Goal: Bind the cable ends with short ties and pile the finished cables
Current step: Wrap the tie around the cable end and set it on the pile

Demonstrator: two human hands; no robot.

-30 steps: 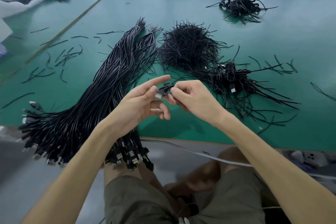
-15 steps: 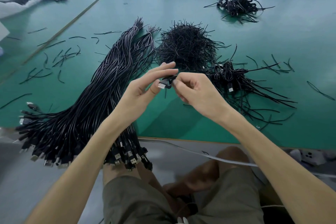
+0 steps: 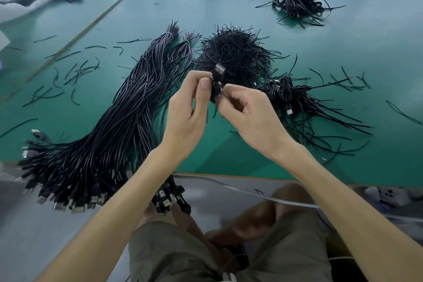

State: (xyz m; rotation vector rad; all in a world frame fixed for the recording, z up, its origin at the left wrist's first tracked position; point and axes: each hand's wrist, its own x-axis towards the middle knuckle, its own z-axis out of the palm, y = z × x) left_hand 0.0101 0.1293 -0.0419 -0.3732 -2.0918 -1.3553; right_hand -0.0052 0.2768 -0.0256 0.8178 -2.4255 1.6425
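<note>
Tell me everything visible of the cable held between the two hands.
The cable is black, folded into a small tight bundle, mostly hidden by fingers. One blurred plug end sticks up from it. The left hand and right hand both pinch it, held above the green table. Whether it is bound yet cannot be told.

Long cable bundle (image 3: 109, 144) lies across the left of the table (image 3: 366, 64), plugs hanging off the near edge. Tie heap (image 3: 235, 57) sits just right of it, a cable pile (image 3: 295, 101) right of that, and a second pile (image 3: 299, 5) way back right.
</note>
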